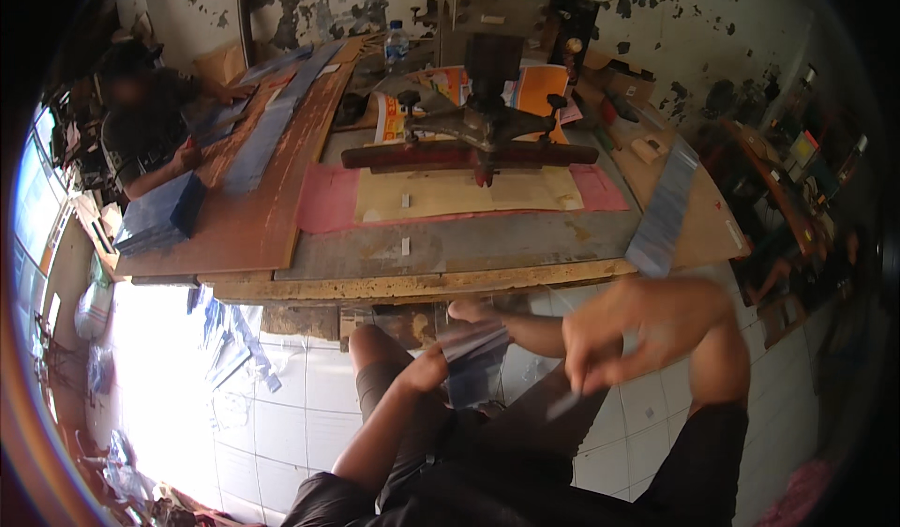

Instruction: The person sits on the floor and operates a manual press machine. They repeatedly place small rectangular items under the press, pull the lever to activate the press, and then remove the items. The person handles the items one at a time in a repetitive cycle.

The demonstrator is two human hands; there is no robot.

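My left hand (427, 369) is low over my lap, its fingers closed on the edge of a clear plastic sheet (475, 341) that shines pale along its upper part. A dark bluish piece (473, 383) shows just below that sheet; whether the two are joined I cannot tell. Raised to the right, in front of the table edge, my right hand (647, 330) is smeared by motion. Its thumb and fingers come together in a pinch, and a small pale blurred thing (565, 403) shows just under the fingertips, too smeared to name.
A press with a dark bar (469, 156) stands over a cream and pink sheet (469, 194) on the worktable (544, 246). A bluish plastic strip (666, 210) overhangs the right edge. At left, a co-worker (150, 114) handles blue sheets (178, 210). Plastic scraps (230, 344) litter the tiled floor.
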